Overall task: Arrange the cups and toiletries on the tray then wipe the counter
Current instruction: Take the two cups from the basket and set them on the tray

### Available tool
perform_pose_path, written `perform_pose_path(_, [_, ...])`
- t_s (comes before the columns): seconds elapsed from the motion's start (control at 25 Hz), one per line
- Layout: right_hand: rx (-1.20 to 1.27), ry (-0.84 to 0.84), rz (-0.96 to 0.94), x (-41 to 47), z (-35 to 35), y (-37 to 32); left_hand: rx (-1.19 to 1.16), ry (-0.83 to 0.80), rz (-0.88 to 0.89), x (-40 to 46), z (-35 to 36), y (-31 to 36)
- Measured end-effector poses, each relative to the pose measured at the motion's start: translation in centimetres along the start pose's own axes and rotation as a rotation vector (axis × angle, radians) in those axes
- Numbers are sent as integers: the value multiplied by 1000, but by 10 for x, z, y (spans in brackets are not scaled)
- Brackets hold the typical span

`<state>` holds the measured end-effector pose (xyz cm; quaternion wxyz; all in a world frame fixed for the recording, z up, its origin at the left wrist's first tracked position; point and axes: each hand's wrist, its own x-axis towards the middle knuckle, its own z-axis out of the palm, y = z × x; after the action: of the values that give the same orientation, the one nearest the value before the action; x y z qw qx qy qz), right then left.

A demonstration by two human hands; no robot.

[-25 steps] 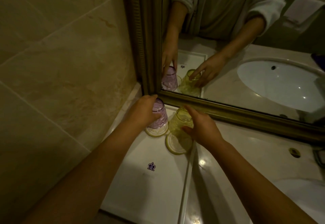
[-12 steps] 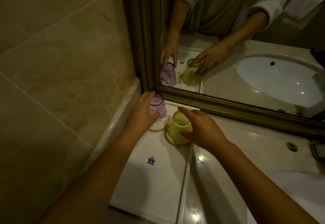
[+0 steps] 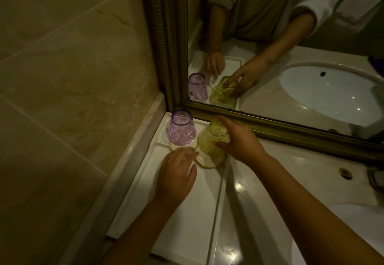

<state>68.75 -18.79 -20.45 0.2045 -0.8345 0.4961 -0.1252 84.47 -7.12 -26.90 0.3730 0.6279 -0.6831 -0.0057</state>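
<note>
A white rectangular tray [image 3: 187,219] lies on the counter in the corner by the tiled wall. At its far end a purple glass cup [image 3: 181,129] stands upside down on a round coaster. Beside it a yellow-green glass cup [image 3: 212,142], also upside down on a coaster, is tilted toward me. My right hand [image 3: 241,142] grips that yellow cup from the right. Over the tray, just in front of both cups, my left hand [image 3: 176,175] hovers with fingers apart and nothing in it.
A gold-framed mirror [image 3: 270,127] runs along the back of the marble counter [image 3: 280,192] and reflects my arms and the cups. The sink basin [image 3: 332,244] is at the lower right, with a drain fitting [image 3: 345,173] and a dark object at the right edge.
My left hand has let go of the purple cup and drawn back toward me over the tray. My right hand stays on the yellow cup, which now tilts.
</note>
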Motion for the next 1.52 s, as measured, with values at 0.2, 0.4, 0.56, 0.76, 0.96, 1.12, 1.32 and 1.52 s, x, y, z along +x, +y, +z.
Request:
perform_pose_path(0.2, [228,226,62,-8,-29,6,289,-253,208,0,15,2])
perform_pose_path(0.4, [274,258,95,-17,-44,7,172,-233,216,15,37,-2])
perform_pose_path(0.56, [285,262,98,-20,-48,11,125,-267,187,30,50,1])
perform_pose_path(0.76, [261,293,122,-19,-51,16,124,-275,69,20,50,8])
perform_pose_path(0.96, [162,217,71,-11,-40,11,216,-271,98,6,43,7])
perform_pose_path(1.12, [65,125,34,-4,-27,6,188,-255,115,5,33,11])
perform_pose_path(1.32, [-56,9,5,2,-15,3,-48,-52,-116,-12,6,0])
perform_pose_path(1.52, [-122,-42,-17,5,-9,-6,-121,-39,-306,-16,-2,-7])
